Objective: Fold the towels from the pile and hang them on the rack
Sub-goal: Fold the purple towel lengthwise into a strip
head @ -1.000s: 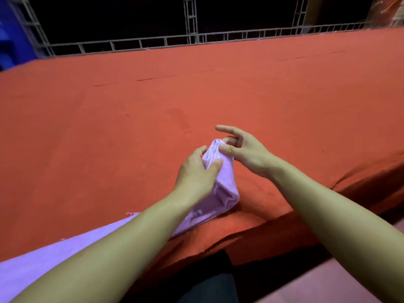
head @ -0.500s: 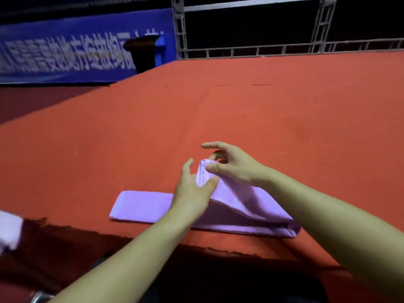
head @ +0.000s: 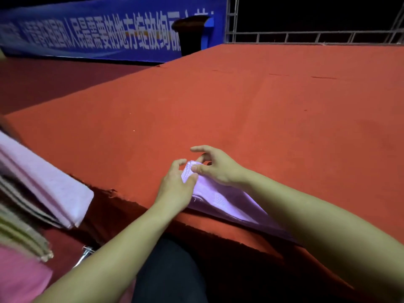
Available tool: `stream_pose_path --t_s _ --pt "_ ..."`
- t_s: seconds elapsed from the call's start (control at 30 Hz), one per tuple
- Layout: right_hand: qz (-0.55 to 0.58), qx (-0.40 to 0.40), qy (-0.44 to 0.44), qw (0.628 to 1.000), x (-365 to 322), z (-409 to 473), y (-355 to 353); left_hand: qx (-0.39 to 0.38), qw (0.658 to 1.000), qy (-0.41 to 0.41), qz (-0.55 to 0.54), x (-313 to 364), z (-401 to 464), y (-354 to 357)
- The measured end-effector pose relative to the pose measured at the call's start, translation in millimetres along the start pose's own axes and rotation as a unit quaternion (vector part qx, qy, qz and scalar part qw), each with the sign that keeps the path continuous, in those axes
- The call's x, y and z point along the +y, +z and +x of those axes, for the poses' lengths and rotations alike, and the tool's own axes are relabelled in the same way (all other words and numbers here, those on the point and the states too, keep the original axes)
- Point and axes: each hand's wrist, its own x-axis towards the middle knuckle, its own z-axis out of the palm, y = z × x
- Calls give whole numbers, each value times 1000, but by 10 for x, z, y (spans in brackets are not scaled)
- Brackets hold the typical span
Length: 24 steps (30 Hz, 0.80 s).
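Observation:
A lilac towel point(head: 223, 200), folded into a long strip, lies on the red surface point(head: 240, 110) near its front edge. Its stitched end is raised between my two hands. My left hand point(head: 175, 186) pinches that end with thumb and fingers. My right hand point(head: 215, 166) pinches the same end from the right, its forefinger held out straight. The rest of the strip runs off to the right under my right forearm. At the far left several folded towels hang side by side, a lilac one point(head: 50, 182) nearest, beige and pink ones below it.
A blue banner with white writing point(head: 105, 31) stands beyond the red surface. A dark pedestal point(head: 190, 33) is in front of it. A metal truss rail point(head: 306, 37) runs along the far edge. A metal part point(head: 86, 253) shows below the hanging towels.
The view has swung left, bringing the hanging towels into sight. Both hands still hold the towel's end; the flat left half of the strip seen before no longer shows.

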Motion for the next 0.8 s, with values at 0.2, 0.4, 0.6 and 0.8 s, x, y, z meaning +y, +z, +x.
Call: stream_pose_path --t_s 0.2,0.4,0.6,0.8 --pt "-134 -9 33 990 142 111 245 -27 992 -3 127 -275 123 -81" --pt "-255 120 81 956 170 -422 -58 -23 946 250 204 -167 169 11" --pt "-441 60 175 878 274 -1336 -436 -253 826 276 421 -179 278 285" --pt "-415 11 276 867 560 -1795 -511 -288 810 257 440 -196 260 267"
